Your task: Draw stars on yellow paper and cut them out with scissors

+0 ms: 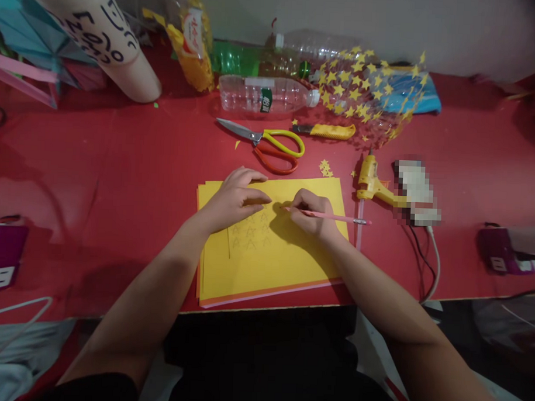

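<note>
A stack of coloured paper with a yellow sheet [292, 260] on top lies on the red table before me. Rows of small pencilled stars [250, 230] cover part of its left half. My right hand [313, 212] grips a pink pencil [337, 217], its tip at the paper. Flat on the sheet's upper left rests my left hand [241, 196], fingers apart and holding nothing. Just beyond the paper are several small yellow cut-out stars [325, 168] and scissors [269, 143] with one yellow and one red handle.
Behind the scissors lie a yellow utility knife [333, 131] and a clear plastic bottle [266, 95]. A clear bottle dotted with yellow stars [354, 93] is at the back right. Right of the paper are a yellow glue gun [370, 179] and a blurred-out device [417, 191] with a cable.
</note>
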Demonstrator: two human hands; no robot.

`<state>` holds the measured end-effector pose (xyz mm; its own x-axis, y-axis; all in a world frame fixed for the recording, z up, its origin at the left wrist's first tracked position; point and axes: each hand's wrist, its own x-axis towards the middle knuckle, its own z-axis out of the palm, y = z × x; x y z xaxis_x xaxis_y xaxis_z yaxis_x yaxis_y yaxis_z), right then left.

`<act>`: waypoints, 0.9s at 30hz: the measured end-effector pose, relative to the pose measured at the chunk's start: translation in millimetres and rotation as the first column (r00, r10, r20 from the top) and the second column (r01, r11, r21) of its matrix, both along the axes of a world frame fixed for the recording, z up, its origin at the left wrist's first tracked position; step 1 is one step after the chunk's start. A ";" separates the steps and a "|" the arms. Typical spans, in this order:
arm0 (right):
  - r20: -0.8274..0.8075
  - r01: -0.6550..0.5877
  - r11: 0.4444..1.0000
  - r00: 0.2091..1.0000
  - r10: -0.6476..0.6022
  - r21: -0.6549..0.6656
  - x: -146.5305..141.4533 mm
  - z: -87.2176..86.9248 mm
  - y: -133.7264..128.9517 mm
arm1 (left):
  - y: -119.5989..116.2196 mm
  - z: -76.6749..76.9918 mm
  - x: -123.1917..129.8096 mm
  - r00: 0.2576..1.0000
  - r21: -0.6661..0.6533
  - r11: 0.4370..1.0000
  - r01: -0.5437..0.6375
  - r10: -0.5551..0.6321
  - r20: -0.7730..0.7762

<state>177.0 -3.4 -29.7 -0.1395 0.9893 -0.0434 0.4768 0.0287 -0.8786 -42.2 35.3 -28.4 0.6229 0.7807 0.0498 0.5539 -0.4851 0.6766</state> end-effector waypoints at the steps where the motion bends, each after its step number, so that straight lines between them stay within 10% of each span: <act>1: 0.002 0.001 1.000 1.000 -0.001 0.001 0.0 -0.9 0.0 | -0.1 0.1 0.1 1.000 0.002 1.000 0.001 -0.001 -0.002; 27: -0.042 -0.036 0.998 0.999 0.035 -0.044 -6.1 7.2 -7.6 | 1.2 0.9 0.2 1.000 0.013 1.000 0.013 -0.013 -0.006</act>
<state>170.9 -11.0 -22.5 -0.1770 0.9809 -0.0806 0.4398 0.0056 -0.8981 -41.9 36.5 -27.5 0.6336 0.7716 0.0561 0.5512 -0.5011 0.6672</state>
